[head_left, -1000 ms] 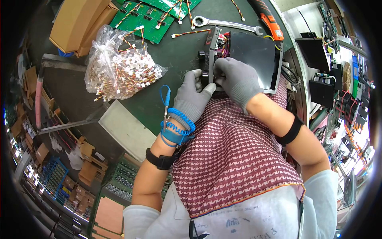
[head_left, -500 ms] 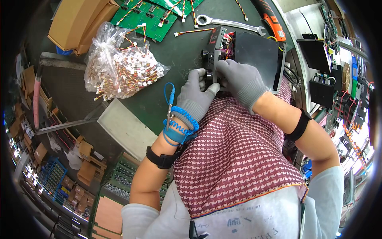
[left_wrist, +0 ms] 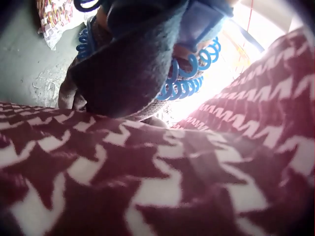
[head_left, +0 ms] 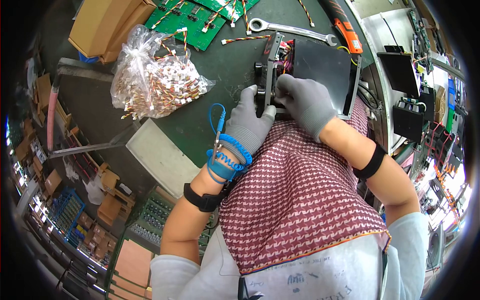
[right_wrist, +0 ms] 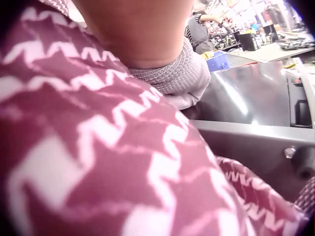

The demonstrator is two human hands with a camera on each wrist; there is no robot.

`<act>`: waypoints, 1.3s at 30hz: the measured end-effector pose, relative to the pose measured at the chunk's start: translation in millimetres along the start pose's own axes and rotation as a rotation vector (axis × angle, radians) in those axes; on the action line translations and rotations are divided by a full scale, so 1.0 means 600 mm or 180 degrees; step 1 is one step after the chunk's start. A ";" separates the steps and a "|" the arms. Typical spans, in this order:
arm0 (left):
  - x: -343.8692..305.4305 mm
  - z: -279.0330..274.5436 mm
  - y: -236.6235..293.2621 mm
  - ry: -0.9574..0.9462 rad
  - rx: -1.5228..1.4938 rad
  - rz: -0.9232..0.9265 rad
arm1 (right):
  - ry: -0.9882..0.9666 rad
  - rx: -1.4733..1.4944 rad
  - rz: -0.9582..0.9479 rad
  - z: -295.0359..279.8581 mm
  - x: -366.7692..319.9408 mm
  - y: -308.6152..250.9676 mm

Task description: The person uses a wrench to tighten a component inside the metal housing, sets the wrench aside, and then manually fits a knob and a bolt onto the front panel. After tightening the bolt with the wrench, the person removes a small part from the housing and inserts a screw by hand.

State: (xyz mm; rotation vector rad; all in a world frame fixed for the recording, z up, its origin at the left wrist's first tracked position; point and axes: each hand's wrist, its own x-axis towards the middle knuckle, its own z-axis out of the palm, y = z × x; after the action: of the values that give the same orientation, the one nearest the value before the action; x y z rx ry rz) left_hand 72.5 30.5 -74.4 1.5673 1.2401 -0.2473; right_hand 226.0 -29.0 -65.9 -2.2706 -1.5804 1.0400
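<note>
Unit (head_left: 322, 70) sits at the near edge of the worktop (head_left: 227, 67), against the apron (head_left: 300, 195). The left hand (head_left: 247, 122) has its fingers curled round the near end of the panel (head_left: 272, 57); the right hand's (head_left: 308, 102) fingers bend behind it, clamped on something or not, I cannot tell. A tug lapward could tip the unit off that edge; groping fingers could snag the wires (head_left: 286, 57). Right fingertips are hidden; apron fills much of both wrist views.

Gloved hands (head_left: 251, 122) (head_left: 309, 104) close together, right fingers (head_left: 285, 84) curled
</note>
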 end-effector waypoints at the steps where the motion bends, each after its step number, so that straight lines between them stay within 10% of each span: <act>1: -0.003 0.006 0.000 0.0008 0.0012 -0.0001 | -0.0049 -0.0079 -0.0078 -0.004 0.004 0.001; 24: -0.022 0.084 0.038 0.0965 -0.1107 -0.0247 | -0.0604 -0.0545 -0.0467 -0.031 0.036 -0.008; 39: 0.028 0.126 0.047 0.2215 -0.0142 -0.0603 | -0.1177 -0.0455 -0.0631 -0.045 0.078 0.002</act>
State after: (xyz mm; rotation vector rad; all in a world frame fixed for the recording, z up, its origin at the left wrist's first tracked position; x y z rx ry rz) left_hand 133.8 -18.1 -100.0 1.5467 1.9171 0.2322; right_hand 253.2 18.0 -67.1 -2.0338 -2.0344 1.3909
